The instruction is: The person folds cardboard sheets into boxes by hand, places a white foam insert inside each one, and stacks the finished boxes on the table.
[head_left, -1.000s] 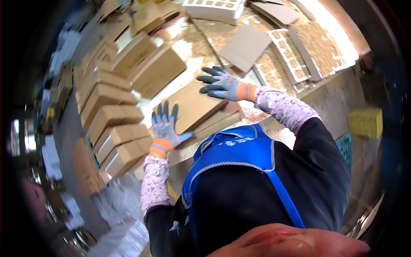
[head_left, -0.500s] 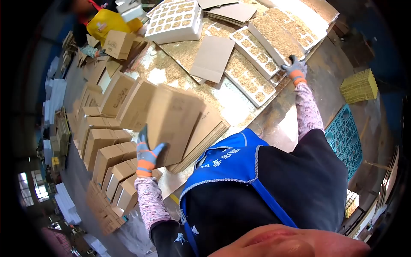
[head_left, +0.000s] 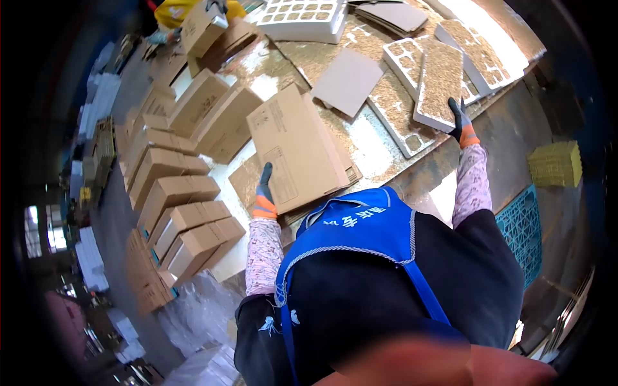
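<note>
My left hand (head_left: 264, 186), in a grey and orange glove, grips the left edge of a flattened cardboard box (head_left: 293, 145). Its thumb is hidden. More flat cardboard (head_left: 341, 168) lies under that box. My right hand (head_left: 459, 122), gloved alike, holds the near end of a white foam tray (head_left: 441, 83) heaped with brown crumbly material. This tray lies tilted across other foam trays, among them one with filled square cells (head_left: 402, 116). A loose cardboard sheet (head_left: 347, 82) rests left of the trays.
Standing cardboard boxes (head_left: 183, 193) line the table's left side. Another person's gloved hand (head_left: 161, 37) is near a box (head_left: 203, 29) at the far left. A foam tray stack (head_left: 302, 22) stands at the back. A blue plastic pallet (head_left: 520, 235) and yellow stack (head_left: 555, 164) are at right.
The flattened box in my left hand has moved right and now lies over the flat stack. My right hand has drawn the heaped foam tray nearer and turned it. The other person's box is raised.
</note>
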Demonstrator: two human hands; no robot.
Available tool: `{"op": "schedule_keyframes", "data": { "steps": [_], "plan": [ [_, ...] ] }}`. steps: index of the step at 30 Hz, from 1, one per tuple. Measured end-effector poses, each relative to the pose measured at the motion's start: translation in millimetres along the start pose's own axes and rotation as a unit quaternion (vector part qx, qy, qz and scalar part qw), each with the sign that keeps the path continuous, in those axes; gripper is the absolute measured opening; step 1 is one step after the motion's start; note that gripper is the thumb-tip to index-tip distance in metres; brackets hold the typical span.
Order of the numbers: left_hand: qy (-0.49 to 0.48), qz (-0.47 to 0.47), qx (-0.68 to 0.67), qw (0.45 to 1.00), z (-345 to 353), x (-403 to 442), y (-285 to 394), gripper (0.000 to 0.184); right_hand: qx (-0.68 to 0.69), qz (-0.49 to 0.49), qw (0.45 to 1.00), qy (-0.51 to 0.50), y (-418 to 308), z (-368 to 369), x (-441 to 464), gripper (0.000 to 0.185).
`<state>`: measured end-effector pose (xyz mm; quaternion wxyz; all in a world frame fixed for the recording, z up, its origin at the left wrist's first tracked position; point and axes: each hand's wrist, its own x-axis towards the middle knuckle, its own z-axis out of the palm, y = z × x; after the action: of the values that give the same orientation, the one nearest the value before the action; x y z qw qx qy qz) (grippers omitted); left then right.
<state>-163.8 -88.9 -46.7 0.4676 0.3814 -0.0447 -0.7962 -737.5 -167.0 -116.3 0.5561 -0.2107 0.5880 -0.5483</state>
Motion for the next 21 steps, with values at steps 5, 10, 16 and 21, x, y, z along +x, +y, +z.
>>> {"op": "schedule_keyframes", "data": {
  "steps": [5, 10, 16, 21],
  "plan": [
    [-0.008, 0.035, -0.02, 0.999, -4, -14, -14, 0.048, -0.068, -0.161, 0.985, -0.015, 15, 68, -80, 0.075],
    [0.013, 0.109, 0.057, 0.992, -7, -17, -20, 0.044, -0.005, -0.094, 0.985, -0.145, 42, 174, -147, 0.076],
    [0.064, 0.147, 0.088, 0.983, -3, -28, -6, 0.043, 0.034, -0.081, 0.957, -0.275, 80, 242, -176, 0.078],
    [0.047, 0.146, 0.052, 0.987, -23, -31, 3, 0.045, -0.123, -0.12, 0.921, -0.35, 92, 267, -194, 0.073]
  ]
}}
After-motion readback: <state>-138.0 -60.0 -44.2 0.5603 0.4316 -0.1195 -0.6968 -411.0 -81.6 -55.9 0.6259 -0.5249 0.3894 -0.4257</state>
